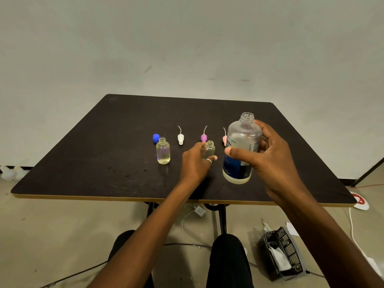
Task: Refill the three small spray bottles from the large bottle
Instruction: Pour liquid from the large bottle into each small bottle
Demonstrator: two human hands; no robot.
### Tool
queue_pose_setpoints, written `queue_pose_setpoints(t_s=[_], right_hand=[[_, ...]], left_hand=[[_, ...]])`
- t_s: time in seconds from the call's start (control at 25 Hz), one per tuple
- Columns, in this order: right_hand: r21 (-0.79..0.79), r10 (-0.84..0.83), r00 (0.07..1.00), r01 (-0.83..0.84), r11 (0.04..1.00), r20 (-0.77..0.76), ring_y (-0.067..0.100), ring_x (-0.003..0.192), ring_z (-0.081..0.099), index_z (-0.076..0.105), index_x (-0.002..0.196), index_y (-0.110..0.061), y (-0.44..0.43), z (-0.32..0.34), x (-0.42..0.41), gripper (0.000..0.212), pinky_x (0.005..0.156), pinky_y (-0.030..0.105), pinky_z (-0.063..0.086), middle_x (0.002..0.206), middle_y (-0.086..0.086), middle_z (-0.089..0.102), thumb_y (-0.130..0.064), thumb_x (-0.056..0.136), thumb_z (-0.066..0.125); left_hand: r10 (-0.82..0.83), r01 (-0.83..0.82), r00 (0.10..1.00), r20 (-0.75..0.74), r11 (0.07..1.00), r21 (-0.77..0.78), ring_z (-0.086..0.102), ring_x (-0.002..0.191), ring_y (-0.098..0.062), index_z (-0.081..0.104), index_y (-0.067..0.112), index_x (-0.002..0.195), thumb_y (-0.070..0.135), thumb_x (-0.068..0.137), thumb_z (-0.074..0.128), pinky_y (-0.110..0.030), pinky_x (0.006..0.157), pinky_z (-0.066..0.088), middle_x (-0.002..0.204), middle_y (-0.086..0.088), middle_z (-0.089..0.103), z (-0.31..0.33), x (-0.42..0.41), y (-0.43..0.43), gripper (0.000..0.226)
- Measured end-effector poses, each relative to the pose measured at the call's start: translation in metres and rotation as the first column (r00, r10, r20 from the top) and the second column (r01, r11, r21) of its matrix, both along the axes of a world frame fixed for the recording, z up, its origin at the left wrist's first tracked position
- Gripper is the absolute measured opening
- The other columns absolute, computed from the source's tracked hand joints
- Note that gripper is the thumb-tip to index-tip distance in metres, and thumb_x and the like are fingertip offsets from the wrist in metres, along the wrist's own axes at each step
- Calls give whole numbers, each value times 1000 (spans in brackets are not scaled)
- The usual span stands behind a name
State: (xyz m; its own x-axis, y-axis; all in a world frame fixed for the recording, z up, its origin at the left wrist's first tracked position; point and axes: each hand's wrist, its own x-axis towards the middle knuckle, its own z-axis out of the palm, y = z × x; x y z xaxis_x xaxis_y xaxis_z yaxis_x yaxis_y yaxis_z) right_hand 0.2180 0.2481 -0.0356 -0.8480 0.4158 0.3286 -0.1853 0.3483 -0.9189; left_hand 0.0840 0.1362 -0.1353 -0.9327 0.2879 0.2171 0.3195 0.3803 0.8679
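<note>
My right hand (270, 159) grips the large clear bottle (242, 146), which has a blue label and no cap and is held upright just above the dark table (104, 163). My left hand (195, 163) holds a small uncapped clear bottle (209, 149) standing on the table beside it. Another small bottle (163, 150), filled with pale liquid and uncapped, stands to the left. A third small bottle is not visible. Behind lie a white spray top (180, 138), a purple spray top (204, 137) and a pink spray top (224, 139), half hidden by the large bottle.
A blue cap (156, 138) sits behind the filled small bottle. Small wet drops mark the table near its front. On the floor lie a black mesh basket (280, 252) at the right, cables and a white charger under the table. My knees show below.
</note>
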Motion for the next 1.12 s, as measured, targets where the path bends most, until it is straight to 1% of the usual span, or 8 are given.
queue_pose_setpoints(t_s=[0.12, 0.28, 0.4, 0.64, 0.72, 0.84, 1.04, 1.12], right_hand=[[14, 6, 1000, -6, 1000, 10, 5, 106, 63, 51, 129, -35, 0, -1, 0, 76, 80, 23, 57, 117, -17, 63, -26, 63, 86], [23, 37, 999, -38, 999, 29, 9, 109, 63, 52, 129, -35, -4, -2, 1, 81, 82, 28, 57, 119, -14, 64, -38, 56, 86], [48, 51, 998, -54, 997, 49, 11, 110, 63, 52, 129, -37, -10, -5, 1, 80, 84, 30, 57, 119, -15, 64, -39, 56, 85], [155, 67, 994, -80, 985, 89, 14, 111, 62, 49, 133, -37, -17, -9, 2, 81, 88, 42, 58, 124, -13, 62, -42, 60, 85], [206, 67, 993, -85, 975, 93, 12, 109, 62, 49, 132, -38, -18, -9, 2, 80, 87, 39, 58, 123, -16, 61, -42, 61, 86], [272, 57, 994, -80, 959, 90, 5, 104, 61, 50, 128, -43, -18, -8, 3, 75, 84, 27, 57, 117, -22, 60, -41, 62, 86], [423, 11, 995, -51, 905, 96, 2, 101, 58, 48, 134, -38, -15, -12, 2, 79, 76, 12, 48, 121, -17, 59, -45, 64, 84], [459, 8, 994, -60, 887, 113, 3, 101, 58, 47, 135, -38, -16, -13, 1, 81, 73, 8, 47, 123, -16, 58, -46, 64, 84]], left_hand=[[-13, 13, 1000, 2, 998, 66, 65, 94, -1, 65, 21, 121, 25, 80, 82, -7, 76, 46, 106, 9, 71, 14, 11, -25, 45], [24, -27, 999, 25, 991, 131, 68, 96, 2, 66, 20, 119, 23, 75, 85, -12, 83, 54, 105, 11, 72, 27, 40, -77, 48], [59, -68, 996, 60, 984, 164, 69, 95, 2, 67, 20, 120, 24, 74, 87, -19, 85, 57, 105, 11, 74, 29, 60, -109, 51], [62, -70, 997, 52, 983, 172, 68, 93, 7, 68, 27, 118, 25, 73, 86, -15, 84, 56, 102, 17, 72, 40, 76, -129, 49], [53, -60, 998, 41, 980, 188, 69, 93, 5, 69, 28, 116, 24, 73, 87, -18, 85, 57, 101, 16, 73, 43, 76, -126, 47], [39, -38, 999, 1, 980, 196, 69, 94, 5, 69, 27, 117, 23, 72, 88, -21, 88, 57, 102, 16, 74, 50, 73, -118, 49], [39, -27, 997, -69, 986, 167, 66, 94, 10, 67, 30, 120, 27, 71, 87, -11, 85, 53, 96, 29, 67, 57, 68, -117, 53], [35, -23, 997, -71, 987, 160, 66, 95, 10, 67, 30, 120, 27, 71, 87, -12, 85, 53, 96, 28, 67, 56, 68, -118, 52]])
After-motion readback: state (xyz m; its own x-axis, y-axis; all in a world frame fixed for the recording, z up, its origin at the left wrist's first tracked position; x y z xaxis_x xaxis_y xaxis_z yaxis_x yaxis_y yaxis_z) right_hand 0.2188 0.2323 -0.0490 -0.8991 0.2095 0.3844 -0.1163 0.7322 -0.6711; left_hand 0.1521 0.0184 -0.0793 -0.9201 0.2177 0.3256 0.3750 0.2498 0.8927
